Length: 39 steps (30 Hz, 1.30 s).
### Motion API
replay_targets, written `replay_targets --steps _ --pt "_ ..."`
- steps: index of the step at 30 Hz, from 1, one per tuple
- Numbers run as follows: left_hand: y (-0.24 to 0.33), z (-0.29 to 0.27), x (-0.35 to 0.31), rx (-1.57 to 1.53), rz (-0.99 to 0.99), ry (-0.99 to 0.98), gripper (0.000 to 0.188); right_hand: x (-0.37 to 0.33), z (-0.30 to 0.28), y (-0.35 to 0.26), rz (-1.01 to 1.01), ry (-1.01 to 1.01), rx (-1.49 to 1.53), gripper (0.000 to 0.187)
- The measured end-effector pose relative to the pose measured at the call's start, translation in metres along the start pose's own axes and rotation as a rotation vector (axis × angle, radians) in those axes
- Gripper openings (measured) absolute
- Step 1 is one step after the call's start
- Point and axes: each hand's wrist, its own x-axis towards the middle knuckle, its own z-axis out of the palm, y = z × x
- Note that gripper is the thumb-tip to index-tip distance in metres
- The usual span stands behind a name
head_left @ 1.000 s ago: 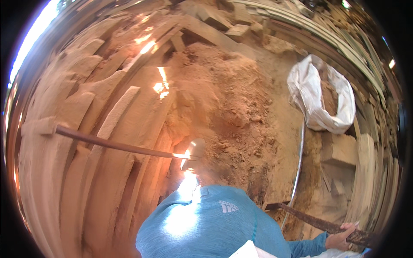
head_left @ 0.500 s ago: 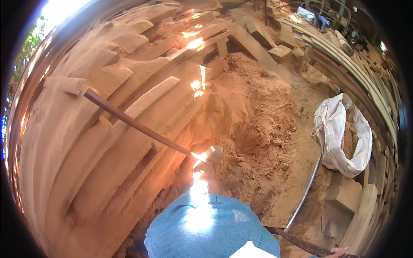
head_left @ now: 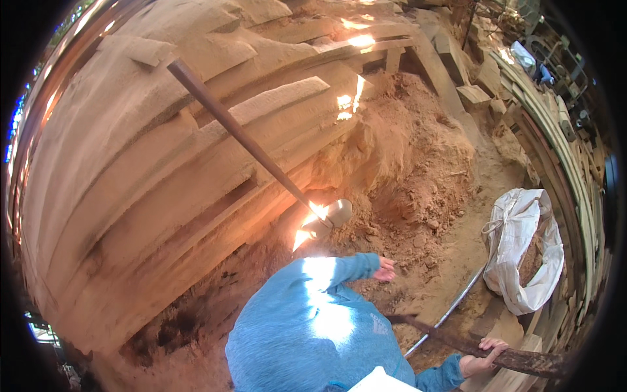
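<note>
My left hand (head_left: 385, 269) reaches out past the blue sleeve over the reddish-brown loose material, fingers loosely extended, with nothing visible in it. Off to the right, my right hand (head_left: 484, 357) wraps over a dark, rough wooden pole (head_left: 535, 360) that slants across the lower right. Ahead and to the left, a long-handled tool (head_left: 241, 134) lies tilted against dusty planks. Its rounded metal blade (head_left: 336, 213) rests low, apart from both hands. A white sack (head_left: 506, 238) with a wide open mouth stands at the right, brown material showing inside.
Dust-covered planks (head_left: 144, 196) are stacked along the left. A heap of reddish sawdust-like material (head_left: 418, 170) fills the middle. A thin pale pipe or hose (head_left: 450, 310) runs beside the sack. Long boards (head_left: 548, 124) line the right. Bright sun patches hide some detail.
My left hand has come into view in front of my body. More of my right hand and the wooden pole shows. The surroundings have shifted in the picture as my head moved.
</note>
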Motion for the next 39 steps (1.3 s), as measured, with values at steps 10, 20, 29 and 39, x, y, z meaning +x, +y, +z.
replay_targets --steps 10,20,29,39 --pt "-0.006 0.191 -0.036 -0.415 0.017 -0.329 0.094 -0.005 0.086 -0.068 -0.325 -0.291 0.473 0.038" --pt "0.091 0.145 0.029 -0.489 0.591 -0.027 0.034 0.056 0.009 -0.036 -0.290 -0.093 0.566 0.042" --pt "0.156 0.178 0.044 -0.710 0.520 -0.127 0.032 0.208 0.015 0.027 -0.376 -0.372 0.594 0.035" --pt "0.209 0.087 -0.092 -0.052 1.426 1.043 0.061 0.276 0.099 0.154 0.046 -0.438 0.327 0.028"
